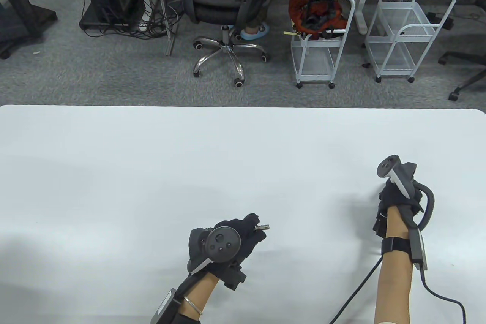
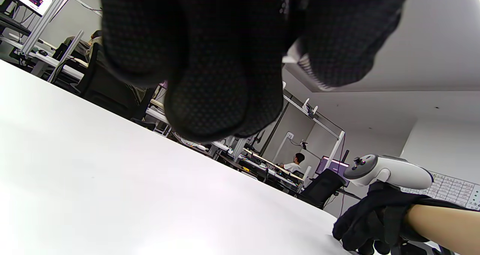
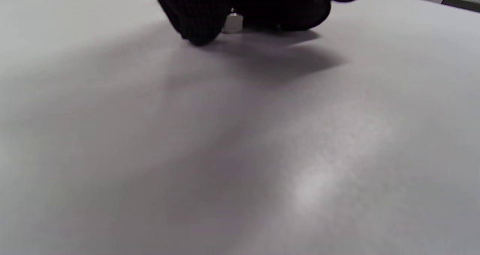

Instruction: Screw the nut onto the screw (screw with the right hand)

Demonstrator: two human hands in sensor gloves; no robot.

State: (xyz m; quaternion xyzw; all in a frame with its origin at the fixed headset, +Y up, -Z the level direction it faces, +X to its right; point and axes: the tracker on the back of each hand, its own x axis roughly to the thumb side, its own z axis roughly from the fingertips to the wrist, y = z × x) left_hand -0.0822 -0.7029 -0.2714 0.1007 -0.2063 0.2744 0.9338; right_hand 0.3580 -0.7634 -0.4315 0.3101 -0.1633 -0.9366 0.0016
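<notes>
Left hand: the gloved left hand (image 1: 231, 238) was raised a little over the white surface (image 1: 152, 172), near its front edge, with a tracker (image 1: 220, 244) on its back.
Left fingers: they (image 2: 225, 97) were curled closed and gripped the screw (image 1: 262, 228).
Screw: a short metal screw whose threaded end stuck out of the left hand towards the right hand (image 1: 396, 196), roughly level; the left wrist view showed only a pale sliver of it (image 2: 290, 58) between the fingertips.
Right hand: it was well apart from the left hand, farther from the front edge of the surface, reaching down so its fingers (image 3: 198, 18) met the surface; its white tracker (image 1: 395, 177) pointed away from the person.
Right fingers: bent down around the nut, one fingertip touching its side; whether they actually gripped it could not be told.
Nut: a small pale metal nut (image 3: 232, 23) sat on the surface under the right fingertips, seen only in the right wrist view.
Cable: a black lead (image 1: 436, 293) ran from the right wrist back across the surface.
</notes>
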